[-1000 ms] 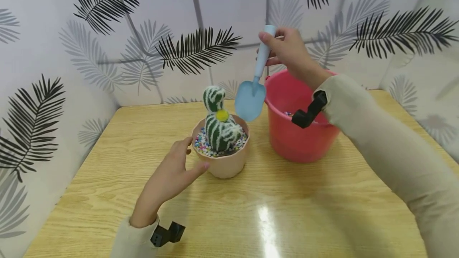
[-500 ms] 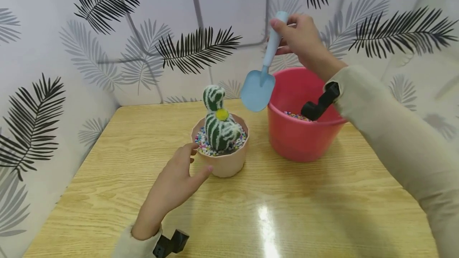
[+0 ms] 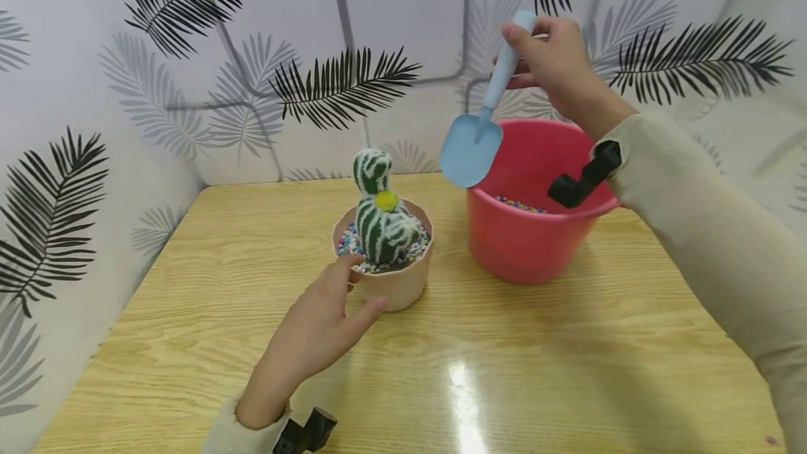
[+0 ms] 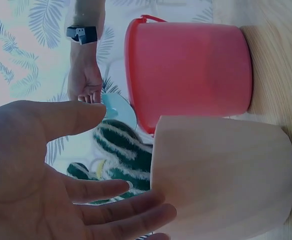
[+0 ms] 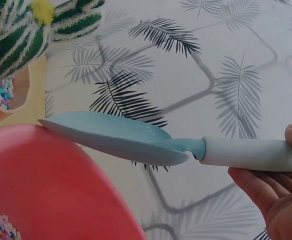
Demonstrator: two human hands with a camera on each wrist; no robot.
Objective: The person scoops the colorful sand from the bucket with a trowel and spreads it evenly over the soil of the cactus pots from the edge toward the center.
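Note:
My right hand [image 3: 557,62] grips the pale handle of a light blue hand trowel [image 3: 471,150], blade pointing down, in front of the left rim of a red bucket [image 3: 536,247]. The trowel blade [image 5: 111,135] carries nothing in the right wrist view. Colourful pebbles [image 3: 520,205] lie inside the bucket. Left of it stands a peach flowerpot [image 3: 403,287] holding a green and white striped cactus [image 3: 381,230] with a yellow flower, set in multicoloured pebbles. My left hand [image 3: 315,324] lies at the pot's near left side, fingers spread and relaxed, fingertips right at the rim.
Pot and bucket stand on a light wooden table [image 3: 221,286], with a gap between them. Behind rises a pale wall covering [image 3: 403,19] with a leaf pattern. Each wrist carries a small black camera [image 3: 583,177].
My right hand has moved right and up with the trowel, from beside the cactus to the bucket's rim. My left hand has shifted slightly right along the pot.

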